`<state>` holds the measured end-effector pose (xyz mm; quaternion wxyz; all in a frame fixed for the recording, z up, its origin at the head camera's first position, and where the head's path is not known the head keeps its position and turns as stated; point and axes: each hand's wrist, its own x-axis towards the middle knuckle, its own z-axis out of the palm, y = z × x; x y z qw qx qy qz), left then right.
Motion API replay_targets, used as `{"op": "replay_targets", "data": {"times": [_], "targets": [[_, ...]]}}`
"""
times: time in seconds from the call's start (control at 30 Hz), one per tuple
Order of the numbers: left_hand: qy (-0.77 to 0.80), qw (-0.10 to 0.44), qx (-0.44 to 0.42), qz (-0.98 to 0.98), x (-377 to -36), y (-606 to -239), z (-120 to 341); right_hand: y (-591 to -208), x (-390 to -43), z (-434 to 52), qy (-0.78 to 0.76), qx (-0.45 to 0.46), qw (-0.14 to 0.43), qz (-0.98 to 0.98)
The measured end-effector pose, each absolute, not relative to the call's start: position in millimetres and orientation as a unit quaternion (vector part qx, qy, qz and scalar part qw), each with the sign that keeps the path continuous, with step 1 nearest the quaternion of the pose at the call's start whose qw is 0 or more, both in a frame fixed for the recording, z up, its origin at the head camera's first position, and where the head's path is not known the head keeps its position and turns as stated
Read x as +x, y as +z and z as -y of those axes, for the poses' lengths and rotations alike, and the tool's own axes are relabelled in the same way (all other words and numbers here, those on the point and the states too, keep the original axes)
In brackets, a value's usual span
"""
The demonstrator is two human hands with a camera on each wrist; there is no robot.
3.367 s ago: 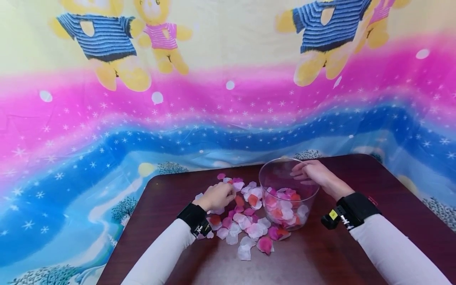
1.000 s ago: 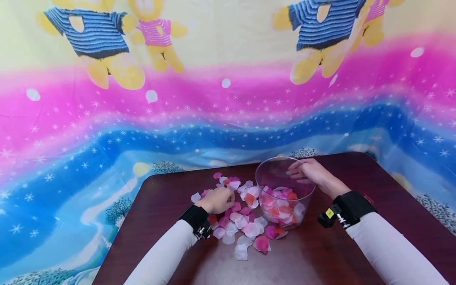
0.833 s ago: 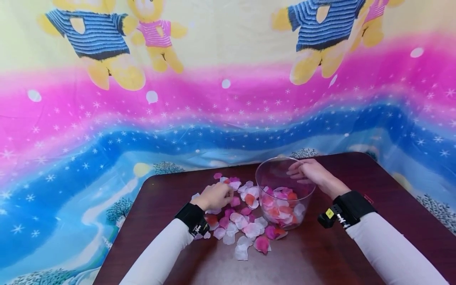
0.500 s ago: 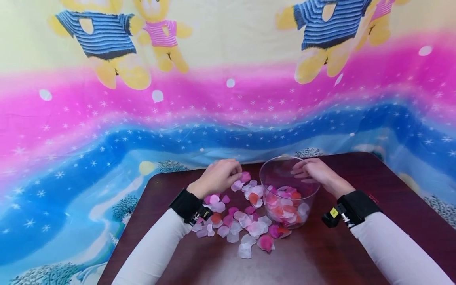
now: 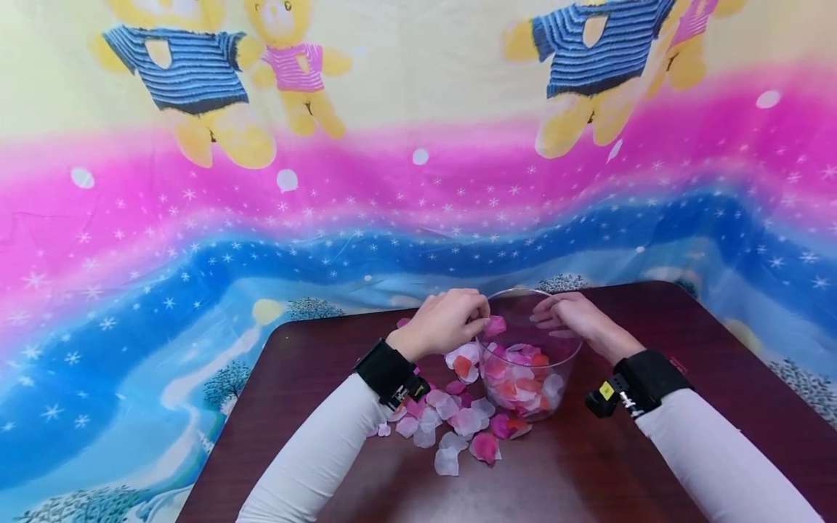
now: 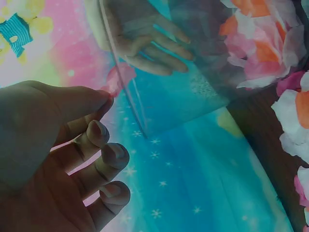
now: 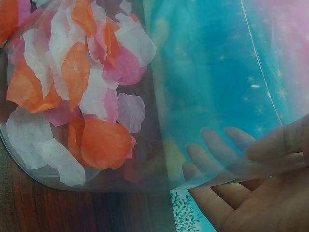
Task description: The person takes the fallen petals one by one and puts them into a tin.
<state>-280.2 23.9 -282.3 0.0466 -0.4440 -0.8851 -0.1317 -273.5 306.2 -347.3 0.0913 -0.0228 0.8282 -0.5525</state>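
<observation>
My left hand [image 5: 447, 319] pinches a pink petal [image 5: 495, 325] between thumb and index finger, at the left rim of a clear plastic bucket [image 5: 570, 360]. In the left wrist view the petal [image 6: 120, 78] overlaps the rim, while the other fingers curl loosely below. On the opposite side, my right hand [image 5: 582, 319] holds the bucket at its upper right edge; the right wrist view shows its fingers [image 7: 212, 152] through the clear wall. Inside the bucket lies a heap of white, pink and orange petals [image 5: 519, 378].
Loose petals [image 5: 451, 407] are strewn on the dark brown table [image 5: 510, 487], left of the bucket and in front of it. Behind the table hangs a backdrop cloth [image 5: 418, 196] printed with bears and snowflakes. My left wrist and sleeve cover part of the scattered petals.
My left hand has risen from the scattered petals, picking up a pink petal at the far side, and moved right to the bucket's rim. My right hand stays at the bucket.
</observation>
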Motion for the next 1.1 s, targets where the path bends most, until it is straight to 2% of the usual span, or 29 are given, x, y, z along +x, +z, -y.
{"op": "replay_targets", "data": {"times": [0.23, 0.37, 0.53, 0.83, 1.1], "targets": [[-0.149, 0.074, -0.416, 0.894, -292, -291, 0, -348, -273, -310, -0.546, -0.033, 0.078, -0.833], [-0.136, 0.066, -0.395, 0.906, -297, -299, 23, -347, -271, -313, -0.548, -0.036, 0.079, -0.832], [-0.117, 0.023, -0.37, 0.921, -302, -317, 50, -347, -271, -315, -0.55, -0.034, 0.079, -0.831], [-0.093, -0.093, -0.331, 0.934, -307, -371, 73, -347, -272, -312, -0.55, -0.037, 0.083, -0.83], [-0.101, -0.125, -0.307, 0.938, -303, -405, 68, -349, -276, -305, -0.55, -0.026, 0.09, -0.83]]}}
